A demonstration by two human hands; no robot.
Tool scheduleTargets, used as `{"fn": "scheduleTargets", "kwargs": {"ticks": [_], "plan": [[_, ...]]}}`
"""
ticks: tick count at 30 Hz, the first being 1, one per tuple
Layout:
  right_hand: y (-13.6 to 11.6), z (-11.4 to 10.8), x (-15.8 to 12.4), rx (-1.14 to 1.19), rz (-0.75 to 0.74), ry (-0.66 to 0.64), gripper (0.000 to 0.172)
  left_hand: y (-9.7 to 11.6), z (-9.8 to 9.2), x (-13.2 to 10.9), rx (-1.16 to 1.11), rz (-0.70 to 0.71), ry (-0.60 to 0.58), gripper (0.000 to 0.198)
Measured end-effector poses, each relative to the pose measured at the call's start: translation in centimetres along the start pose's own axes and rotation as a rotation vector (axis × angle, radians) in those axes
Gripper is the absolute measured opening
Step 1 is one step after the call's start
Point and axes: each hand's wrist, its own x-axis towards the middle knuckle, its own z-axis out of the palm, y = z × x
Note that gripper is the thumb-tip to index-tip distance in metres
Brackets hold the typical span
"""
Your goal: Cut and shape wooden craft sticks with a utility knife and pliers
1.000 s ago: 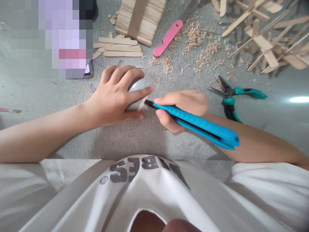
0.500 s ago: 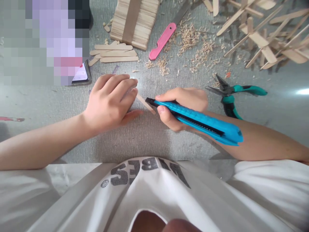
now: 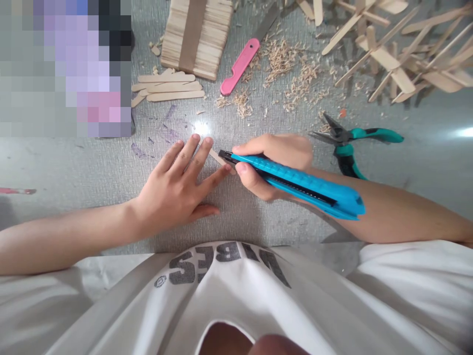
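Note:
My left hand (image 3: pixel 177 190) lies flat on the grey table, fingers stretched out, their tips pressing on a short wooden stick piece (image 3: pixel 217 158). My right hand (image 3: pixel 273 162) grips a blue utility knife (image 3: pixel 295 185), whose black tip rests against that stick piece just right of my left fingertips. Most of the stick is hidden under my fingers and the knife tip.
Teal-handled pliers (image 3: pixel 351 143) lie right of my right hand. Farther back are a pink knife (image 3: pixel 240 66), a banded bundle of craft sticks (image 3: pixel 195 37), a few loose sticks (image 3: pixel 166 86), wood shavings (image 3: pixel 291 74) and a glued stick structure (image 3: pixel 399 44). A blurred patch covers the far left.
My left hand has flattened out and slid nearer to me, its curled fingers now extended over the stick. The knife hand has stayed almost in place.

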Motion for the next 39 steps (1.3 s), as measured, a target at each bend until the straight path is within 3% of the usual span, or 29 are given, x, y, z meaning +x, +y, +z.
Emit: {"fn": "scheduleTargets", "kwargs": {"ticks": [8, 17, 24, 29, 34, 39], "plan": [[0.2, 0.1, -0.1, 0.0, -0.016, 0.007, 0.012, -0.3, 0.3, 0.2, -0.093, 0.007, 0.032, 0.086], [0.6, -0.1, -0.7, 0.044, 0.08, -0.119, 0.018, -0.4, 0.2, 0.3, -0.184, -0.038, 0.0, 0.081], [0.7, -0.1, -0.4, 0.015, 0.004, -0.058, 0.017, -0.4, 0.4, 0.2, -0.163, 0.002, 0.033, 0.083], [0.6, -0.2, -0.2, 0.0, 0.077, -0.179, 0.019, -0.1, 0.6, 0.2, -0.154, -0.02, 0.033, 0.081], [0.1, -0.4, 0.6, 0.01, 0.004, -0.154, 0.012, 0.2, 0.9, 0.3, -0.156, -0.016, 0.065, 0.08], [0.3, 0.0, 0.5, 0.015, 0.04, -0.187, 0.013, 0.1, 0.9, 0.3, -0.155, -0.021, 0.058, 0.08]]}}
